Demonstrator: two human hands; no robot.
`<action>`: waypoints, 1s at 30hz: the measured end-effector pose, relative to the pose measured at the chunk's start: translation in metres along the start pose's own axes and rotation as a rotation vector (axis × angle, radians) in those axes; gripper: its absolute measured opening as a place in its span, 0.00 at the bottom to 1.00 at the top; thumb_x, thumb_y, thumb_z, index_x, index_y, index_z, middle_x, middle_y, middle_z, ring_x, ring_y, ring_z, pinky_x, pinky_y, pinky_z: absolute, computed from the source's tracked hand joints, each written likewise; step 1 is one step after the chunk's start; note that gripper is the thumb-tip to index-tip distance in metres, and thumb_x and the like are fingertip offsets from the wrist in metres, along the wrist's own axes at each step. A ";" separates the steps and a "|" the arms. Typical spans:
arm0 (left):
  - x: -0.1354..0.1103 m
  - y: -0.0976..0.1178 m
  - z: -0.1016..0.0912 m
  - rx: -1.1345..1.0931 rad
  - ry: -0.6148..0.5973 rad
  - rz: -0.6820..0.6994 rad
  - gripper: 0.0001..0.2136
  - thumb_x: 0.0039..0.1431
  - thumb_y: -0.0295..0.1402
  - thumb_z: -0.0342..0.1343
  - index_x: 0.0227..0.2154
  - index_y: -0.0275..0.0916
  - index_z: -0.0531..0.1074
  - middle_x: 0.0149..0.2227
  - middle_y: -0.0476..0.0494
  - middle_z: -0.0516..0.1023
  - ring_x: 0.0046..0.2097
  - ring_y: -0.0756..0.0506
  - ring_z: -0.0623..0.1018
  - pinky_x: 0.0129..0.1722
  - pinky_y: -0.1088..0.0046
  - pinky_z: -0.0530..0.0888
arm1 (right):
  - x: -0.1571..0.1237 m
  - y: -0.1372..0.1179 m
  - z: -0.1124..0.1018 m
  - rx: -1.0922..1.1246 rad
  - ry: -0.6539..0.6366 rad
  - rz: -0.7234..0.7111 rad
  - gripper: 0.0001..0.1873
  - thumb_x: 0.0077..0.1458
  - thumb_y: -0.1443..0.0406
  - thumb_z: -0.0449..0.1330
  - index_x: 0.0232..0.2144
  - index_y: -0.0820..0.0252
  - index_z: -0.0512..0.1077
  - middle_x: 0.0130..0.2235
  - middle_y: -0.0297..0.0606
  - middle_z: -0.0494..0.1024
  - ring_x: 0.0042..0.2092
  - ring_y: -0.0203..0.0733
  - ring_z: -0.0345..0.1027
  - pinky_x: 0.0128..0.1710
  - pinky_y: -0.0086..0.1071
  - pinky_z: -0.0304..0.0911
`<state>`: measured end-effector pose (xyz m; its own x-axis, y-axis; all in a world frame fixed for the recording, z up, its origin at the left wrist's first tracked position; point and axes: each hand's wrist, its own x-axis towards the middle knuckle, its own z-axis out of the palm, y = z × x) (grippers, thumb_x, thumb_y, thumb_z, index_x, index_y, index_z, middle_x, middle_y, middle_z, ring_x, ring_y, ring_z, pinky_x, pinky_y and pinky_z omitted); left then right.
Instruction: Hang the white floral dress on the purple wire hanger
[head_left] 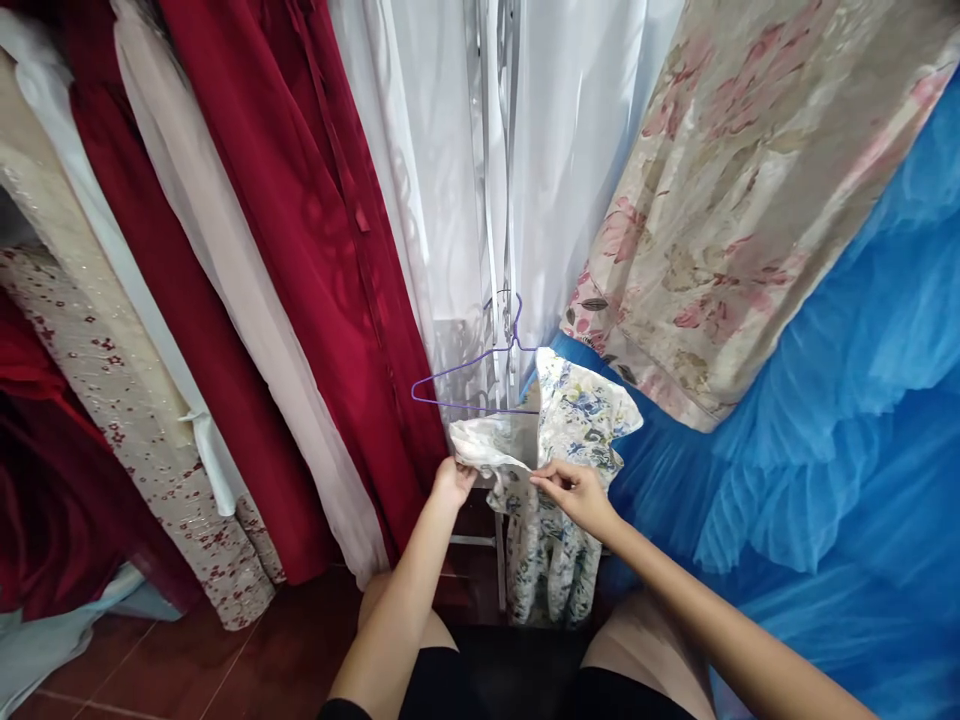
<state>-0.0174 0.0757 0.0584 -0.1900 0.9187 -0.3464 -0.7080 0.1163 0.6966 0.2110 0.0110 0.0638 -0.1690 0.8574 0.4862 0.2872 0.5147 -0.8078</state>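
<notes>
A white dress with blue and yellow flowers (581, 410) hangs by one shoulder on the right arm of a purple wire hanger (465, 403). The hanger's left arm is bare. Below it, my left hand (454, 482) grips the dress's loose shoulder, whose pale inner side faces up. My right hand (574, 492) pinches the neckline edge between thumb and fingers, close to the middle of the dress. The skirt falls in folds beneath my right hand. Part of my left fingers is hidden under the cloth.
Dark red dresses (300, 200) and a beaded floral one (217, 530) hang at left. White cloth (577, 130) and metal rack poles (491, 200) are behind the hanger. On the right are a pink-flowered dress (720, 220) and blue tulle (810, 470). Red tiles (285, 650) cover the floor.
</notes>
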 end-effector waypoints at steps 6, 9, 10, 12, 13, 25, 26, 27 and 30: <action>-0.033 -0.041 0.024 0.167 -0.238 0.052 0.09 0.49 0.31 0.67 0.30 0.32 0.76 0.28 0.44 0.78 0.30 0.49 0.76 0.31 0.77 0.70 | -0.016 0.031 -0.044 -0.379 -0.058 0.266 0.08 0.55 0.63 0.61 0.25 0.57 0.73 0.19 0.30 0.69 0.23 0.38 0.61 0.26 0.30 0.51; -0.052 -0.046 0.042 0.210 -0.384 0.090 0.16 0.46 0.39 0.70 0.33 0.32 0.77 0.31 0.44 0.78 0.33 0.50 0.76 0.34 0.77 0.69 | -0.025 0.042 -0.051 -0.580 -0.173 0.460 0.06 0.48 0.70 0.61 0.21 0.59 0.74 0.26 0.37 0.77 0.31 0.43 0.70 0.29 0.31 0.53; -0.058 -0.047 0.047 0.225 -0.427 0.100 0.17 0.46 0.41 0.70 0.33 0.33 0.77 0.32 0.44 0.78 0.33 0.49 0.75 0.34 0.77 0.69 | -0.029 0.043 -0.050 -0.608 -0.214 0.494 0.06 0.47 0.70 0.62 0.20 0.59 0.74 0.26 0.38 0.78 0.32 0.44 0.71 0.29 0.31 0.53; -0.067 -0.050 0.054 0.302 -0.511 0.163 0.17 0.49 0.44 0.68 0.32 0.34 0.77 0.31 0.46 0.77 0.33 0.49 0.74 0.36 0.75 0.69 | -0.036 0.043 -0.046 -0.587 -0.279 0.503 0.05 0.47 0.68 0.63 0.21 0.59 0.74 0.24 0.38 0.76 0.30 0.45 0.71 0.29 0.32 0.55; -0.071 -0.052 0.056 0.367 -0.548 0.218 0.16 0.52 0.45 0.66 0.32 0.35 0.77 0.30 0.46 0.76 0.33 0.49 0.74 0.36 0.74 0.69 | -0.040 0.042 -0.043 -0.538 -0.299 0.485 0.04 0.48 0.65 0.64 0.24 0.60 0.76 0.23 0.37 0.76 0.29 0.45 0.70 0.29 0.32 0.56; -0.108 -0.030 0.060 0.864 -0.814 0.592 0.12 0.65 0.41 0.54 0.37 0.39 0.77 0.46 0.39 0.75 0.50 0.42 0.74 0.55 0.65 0.68 | -0.029 -0.047 -0.002 0.444 -0.347 0.397 0.22 0.48 0.54 0.70 0.43 0.58 0.75 0.41 0.39 0.78 0.45 0.52 0.71 0.51 0.46 0.65; -0.107 -0.027 0.053 0.875 -0.855 0.515 0.14 0.66 0.43 0.53 0.38 0.39 0.78 0.46 0.39 0.76 0.50 0.41 0.75 0.54 0.65 0.69 | -0.028 -0.054 -0.002 0.523 -0.343 0.443 0.22 0.48 0.54 0.70 0.42 0.59 0.74 0.40 0.39 0.78 0.44 0.50 0.71 0.50 0.44 0.66; -0.105 -0.025 0.044 0.887 -0.893 0.427 0.16 0.67 0.45 0.51 0.39 0.39 0.78 0.44 0.40 0.77 0.48 0.42 0.75 0.52 0.65 0.70 | -0.028 -0.060 -0.003 0.600 -0.342 0.485 0.22 0.47 0.55 0.71 0.42 0.59 0.74 0.39 0.38 0.78 0.43 0.48 0.71 0.49 0.42 0.66; -0.102 -0.023 0.009 0.974 -0.981 0.225 0.21 0.67 0.49 0.47 0.35 0.38 0.78 0.33 0.43 0.77 0.39 0.43 0.75 0.44 0.67 0.72 | -0.028 -0.074 -0.012 0.778 -0.392 0.600 0.20 0.43 0.57 0.73 0.37 0.59 0.74 0.33 0.35 0.77 0.36 0.42 0.71 0.41 0.34 0.67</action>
<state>0.0246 -0.0176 0.0837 0.5987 0.7916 0.1223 0.1012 -0.2262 0.9688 0.2057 -0.0514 0.1135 -0.5319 0.8417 -0.0926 -0.2357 -0.2522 -0.9385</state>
